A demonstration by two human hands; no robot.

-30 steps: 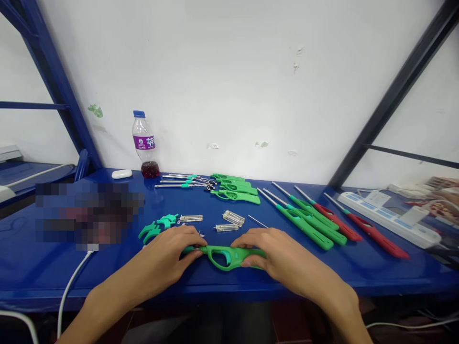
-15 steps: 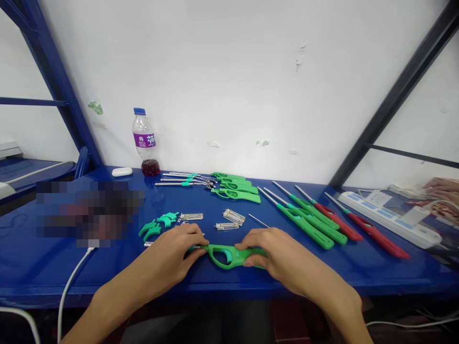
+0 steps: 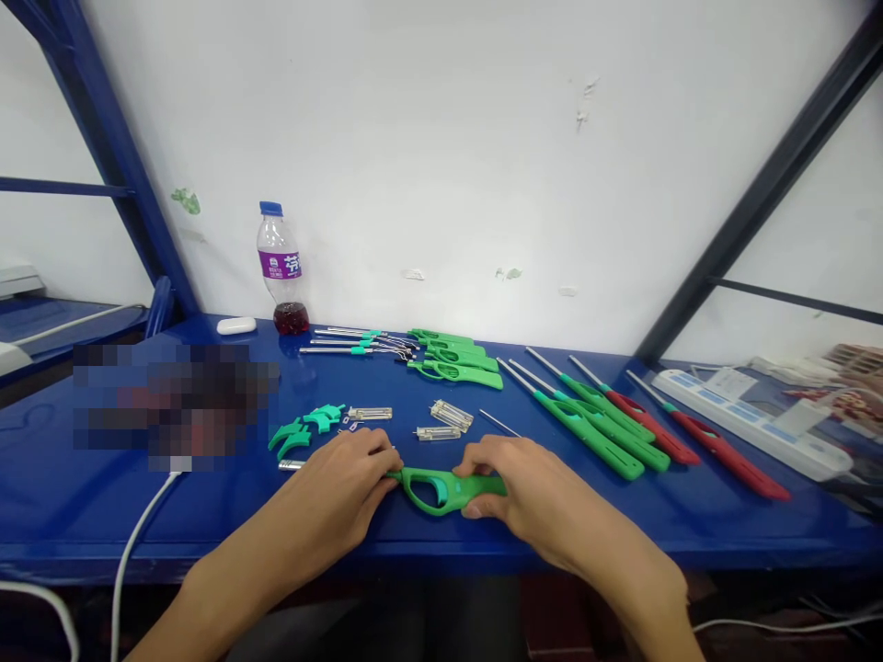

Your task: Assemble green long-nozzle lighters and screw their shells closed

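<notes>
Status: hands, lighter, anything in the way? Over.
Left hand and right hand both gripping green lighter, one toward each end. Teal trigger exposed between them. Nothing seen blocking it; thin metal rod beyond right hand.

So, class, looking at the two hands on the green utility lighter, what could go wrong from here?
1. The left hand pinches the green utility lighter at its narrow end while the right hand grips the other end; uneven force might make either one slip.
2. The left hand is close to the loose turquoise triggers, which a sideways move could scatter.
3. The thin metal rod lies just beyond the right hand and may roll if nudged.
</notes>
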